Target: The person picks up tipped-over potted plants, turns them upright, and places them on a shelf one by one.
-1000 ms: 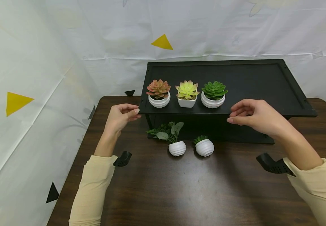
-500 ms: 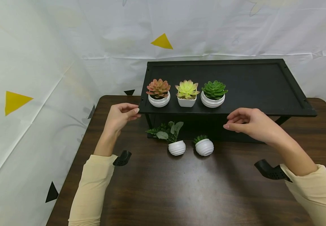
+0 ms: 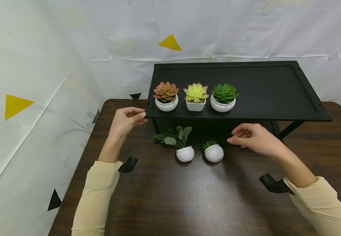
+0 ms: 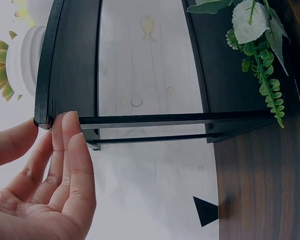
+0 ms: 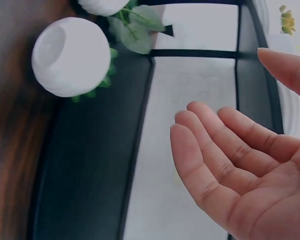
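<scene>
Bench (image 3: 188,200): white pot (image 3: 214,153) tipped over, leaves toward the shelf (image 3: 270,88); likely light, stiff, slightly slippery, best taken round its rounded sides. Leafy pot (image 3: 185,154) just left, possibly crowding a grip. Right hand (image 3: 253,138) near white pot, thumb and fingers apart, holding nothing. Left hand (image 3: 124,122) pinches shelf's front left corner. Top edge may impede lifting; three succulents (image 3: 196,94) stand above.

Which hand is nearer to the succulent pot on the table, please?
Right. The right hand hovers right of the succulent pot, not touching it; the left hand is farther off to its left, holding the front left corner of the black shelf.
</scene>
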A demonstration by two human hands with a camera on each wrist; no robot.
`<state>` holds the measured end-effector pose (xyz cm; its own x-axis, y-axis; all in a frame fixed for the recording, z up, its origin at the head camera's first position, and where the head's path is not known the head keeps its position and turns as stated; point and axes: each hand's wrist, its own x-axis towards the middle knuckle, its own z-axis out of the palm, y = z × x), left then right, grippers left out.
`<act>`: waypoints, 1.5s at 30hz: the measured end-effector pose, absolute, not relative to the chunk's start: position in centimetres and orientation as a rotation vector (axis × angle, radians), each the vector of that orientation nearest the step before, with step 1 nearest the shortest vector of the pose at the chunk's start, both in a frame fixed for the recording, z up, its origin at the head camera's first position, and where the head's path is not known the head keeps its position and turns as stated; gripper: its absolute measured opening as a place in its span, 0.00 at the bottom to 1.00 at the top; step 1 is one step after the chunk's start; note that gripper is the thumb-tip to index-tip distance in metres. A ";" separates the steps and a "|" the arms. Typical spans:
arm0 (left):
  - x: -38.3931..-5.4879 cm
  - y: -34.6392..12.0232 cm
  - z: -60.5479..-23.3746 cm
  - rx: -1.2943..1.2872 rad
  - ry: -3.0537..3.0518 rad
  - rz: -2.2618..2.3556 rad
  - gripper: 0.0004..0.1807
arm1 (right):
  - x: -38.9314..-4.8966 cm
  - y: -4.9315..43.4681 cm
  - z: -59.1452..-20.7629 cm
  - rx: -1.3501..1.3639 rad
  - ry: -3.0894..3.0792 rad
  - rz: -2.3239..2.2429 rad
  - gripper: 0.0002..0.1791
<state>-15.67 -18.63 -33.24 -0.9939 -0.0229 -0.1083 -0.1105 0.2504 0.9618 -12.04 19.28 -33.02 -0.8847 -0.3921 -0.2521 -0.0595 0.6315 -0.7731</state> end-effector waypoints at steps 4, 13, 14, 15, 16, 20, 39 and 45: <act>-15.7 -18.6 -33.2 -0.131 2.431 1.869 0.14 | -11.9 19.0 -33.8 -0.348 2.454 -1.136 0.22; -15.7 -18.5 -33.2 -0.138 2.416 1.881 0.14 | -11.8 18.4 -35.9 -0.296 2.413 -1.130 0.24; -15.6 -18.5 -33.2 -0.140 2.416 1.880 0.14 | -11.9 18.3 -36.2 -0.293 2.416 -1.126 0.23; -15.7 -18.6 -33.2 -0.142 2.417 1.878 0.14 | -11.9 18.3 -36.4 -0.291 2.417 -1.123 0.23; -15.6 -18.6 -33.1 -0.144 2.417 1.877 0.14 | -11.9 18.2 -36.6 -0.288 2.419 -1.120 0.23; -15.6 -18.6 -33.1 -0.140 2.422 1.874 0.14 | -12.1 18.1 -37.6 -0.278 2.422 -1.108 0.23; -15.6 -18.5 -33.2 -0.131 2.418 1.891 0.14 | -12.9 17.0 -40.3 -0.143 2.363 -1.069 0.30; -15.6 -18.6 -33.2 -0.138 2.413 1.889 0.14 | -13.0 16.5 -40.5 -0.142 2.372 -1.044 0.29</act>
<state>-15.62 -18.57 -33.23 -0.9932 -0.0253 -0.1135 -0.1163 0.2384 0.9642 -13.02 16.55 -40.53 -0.8489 -0.3020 -0.4338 0.1159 0.6943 -0.7102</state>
